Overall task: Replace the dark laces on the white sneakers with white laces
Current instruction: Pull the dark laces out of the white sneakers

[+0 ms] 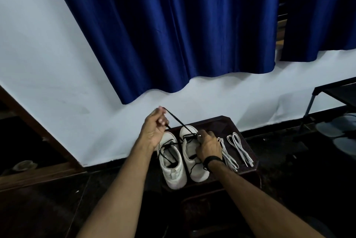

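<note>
While the left hand (154, 128) pinches the dark lace (178, 120) up-left, taut, the right hand (208, 146) grips the right sneaker (189, 148); lace runs down-right to its eyelets.

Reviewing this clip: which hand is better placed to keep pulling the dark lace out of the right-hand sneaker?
Left. The left hand already pinches the dark lace, raised taut above the right-hand sneaker. The right hand rests on that sneaker, apparently steadying it.
</note>
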The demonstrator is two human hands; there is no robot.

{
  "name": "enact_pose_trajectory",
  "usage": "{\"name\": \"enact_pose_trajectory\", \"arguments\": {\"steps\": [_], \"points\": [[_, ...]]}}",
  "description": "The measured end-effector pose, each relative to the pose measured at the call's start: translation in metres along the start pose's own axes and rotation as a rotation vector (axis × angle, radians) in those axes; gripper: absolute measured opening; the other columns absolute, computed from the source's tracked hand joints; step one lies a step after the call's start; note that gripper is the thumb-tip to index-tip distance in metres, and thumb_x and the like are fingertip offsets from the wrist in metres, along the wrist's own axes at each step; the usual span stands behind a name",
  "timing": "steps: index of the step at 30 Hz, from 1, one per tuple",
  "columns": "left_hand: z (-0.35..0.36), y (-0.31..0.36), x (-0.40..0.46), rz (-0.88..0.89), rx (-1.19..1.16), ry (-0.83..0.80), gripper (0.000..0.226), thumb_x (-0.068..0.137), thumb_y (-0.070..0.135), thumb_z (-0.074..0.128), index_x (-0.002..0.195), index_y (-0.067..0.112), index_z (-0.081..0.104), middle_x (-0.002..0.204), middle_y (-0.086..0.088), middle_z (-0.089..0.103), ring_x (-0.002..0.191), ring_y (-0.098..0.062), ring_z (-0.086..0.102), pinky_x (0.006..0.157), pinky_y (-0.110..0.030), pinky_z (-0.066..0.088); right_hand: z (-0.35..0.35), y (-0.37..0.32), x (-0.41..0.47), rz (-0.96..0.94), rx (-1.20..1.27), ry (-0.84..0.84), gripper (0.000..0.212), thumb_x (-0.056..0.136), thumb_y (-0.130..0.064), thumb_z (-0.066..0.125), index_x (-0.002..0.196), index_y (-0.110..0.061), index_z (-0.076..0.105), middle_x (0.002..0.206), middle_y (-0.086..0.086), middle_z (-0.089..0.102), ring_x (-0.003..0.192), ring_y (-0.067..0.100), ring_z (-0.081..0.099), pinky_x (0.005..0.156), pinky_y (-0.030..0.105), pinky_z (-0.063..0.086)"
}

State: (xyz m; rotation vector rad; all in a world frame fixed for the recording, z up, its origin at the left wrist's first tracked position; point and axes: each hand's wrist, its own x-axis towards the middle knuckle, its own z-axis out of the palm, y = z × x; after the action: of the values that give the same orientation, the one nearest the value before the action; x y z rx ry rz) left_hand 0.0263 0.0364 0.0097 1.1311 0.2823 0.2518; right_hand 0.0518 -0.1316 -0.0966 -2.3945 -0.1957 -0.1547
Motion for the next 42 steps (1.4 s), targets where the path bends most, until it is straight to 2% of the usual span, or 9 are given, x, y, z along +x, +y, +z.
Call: {"name": "enact_pose_trajectory", "arguments": {"steps": [3,7,12,15,22,28,33,39,42], "points": [[-0.010,-0.004,0.009,-0.150,-0.036,0.167,0.023,0.096,0.020,0.051,0.075,0.013,0.057,0.047,0.005,0.042,0.042,-0.008,0.038,0.050,-0.021,0.035,0.000,0.002,0.000,0.003,-0.001,0.007,0.029,0.087,-0.012,0.049,0.113,-0.023,0.057,0.111,0.010,0.053,0.091,0.039,0.059,0.072,0.041,0.044],[-0.025,-0.029,0.010,-0.148,1.367,0.412,0.043,0.082,0.039,0.067,0.119,0.016,0.064,0.112,-0.006,0.065,0.105,-0.025,0.060,0.087,-0.033,0.048,0.001,0.002,-0.001,0.010,0.014,0.023,0.023,0.090,-0.015,0.049,0.111,-0.021,0.058,0.110,0.010,0.053,0.090,0.039,0.059,0.071,0.041,0.044],[0.011,-0.061,0.008,0.242,1.533,-0.288,0.034,0.083,0.032,0.064,0.117,0.031,0.067,0.114,0.005,0.070,0.104,-0.016,0.063,0.091,-0.033,0.051,0.004,0.003,-0.001,0.019,0.026,0.008,0.026,0.090,-0.015,0.050,0.114,-0.022,0.057,0.113,0.010,0.052,0.092,0.038,0.059,0.073,0.041,0.044],[0.023,-0.068,0.006,0.312,1.777,-0.364,0.018,0.080,0.026,0.063,0.094,0.022,0.073,0.091,-0.003,0.070,0.092,-0.023,0.064,0.075,-0.035,0.053,0.003,0.005,-0.001,0.018,0.020,0.009,0.024,0.092,-0.019,0.049,0.115,-0.022,0.057,0.112,0.010,0.052,0.093,0.038,0.059,0.072,0.041,0.043],[0.021,-0.057,0.004,0.633,1.373,0.191,0.018,0.081,0.004,0.064,0.075,0.015,0.076,0.080,-0.002,0.068,0.082,-0.021,0.060,0.076,-0.030,0.048,0.003,0.003,-0.002,0.026,0.026,0.018,0.026,0.091,-0.016,0.046,0.115,-0.022,0.055,0.112,0.010,0.052,0.092,0.038,0.059,0.072,0.042,0.043],[0.000,0.002,0.007,0.352,0.591,0.916,0.024,0.090,0.009,0.054,0.096,0.015,0.077,0.104,-0.008,0.072,0.097,-0.027,0.066,0.084,-0.024,0.050,0.005,0.004,-0.002,0.023,0.062,0.032,0.027,0.093,-0.016,0.044,0.116,-0.024,0.057,0.112,0.010,0.052,0.091,0.038,0.060,0.074,0.041,0.045],[-0.015,-0.013,0.000,0.085,1.063,0.662,0.022,0.083,0.023,0.062,0.101,0.023,0.075,0.113,-0.008,0.069,0.107,-0.032,0.062,0.093,-0.039,0.052,0.002,0.002,-0.003,-0.090,-0.054,0.080,0.041,0.080,-0.004,0.051,0.114,-0.026,0.059,0.108,0.008,0.052,0.089,0.032,0.059,0.069,0.039,0.046],[0.005,-0.064,-0.019,0.423,1.470,0.308,0.022,0.073,0.031,0.069,0.095,0.027,0.070,0.091,0.006,0.067,0.097,-0.021,0.060,0.087,-0.037,0.044,0.004,0.005,0.013,-0.526,-0.453,0.114,0.009,0.068,-0.030,0.073,0.075,-0.026,0.073,0.079,-0.008,0.064,0.086,0.023,0.053,0.070,0.037,0.043],[0.008,-0.092,-0.027,0.407,1.641,0.183,0.017,0.074,0.032,0.055,0.087,0.026,0.066,0.083,0.005,0.067,0.094,-0.018,0.061,0.082,-0.037,0.037,0.002,0.001,0.018,-0.588,-0.476,-0.015,0.017,0.074,-0.034,0.066,0.086,-0.024,0.071,0.085,-0.003,0.068,0.096,0.026,0.054,0.080,0.040,0.039]]}}
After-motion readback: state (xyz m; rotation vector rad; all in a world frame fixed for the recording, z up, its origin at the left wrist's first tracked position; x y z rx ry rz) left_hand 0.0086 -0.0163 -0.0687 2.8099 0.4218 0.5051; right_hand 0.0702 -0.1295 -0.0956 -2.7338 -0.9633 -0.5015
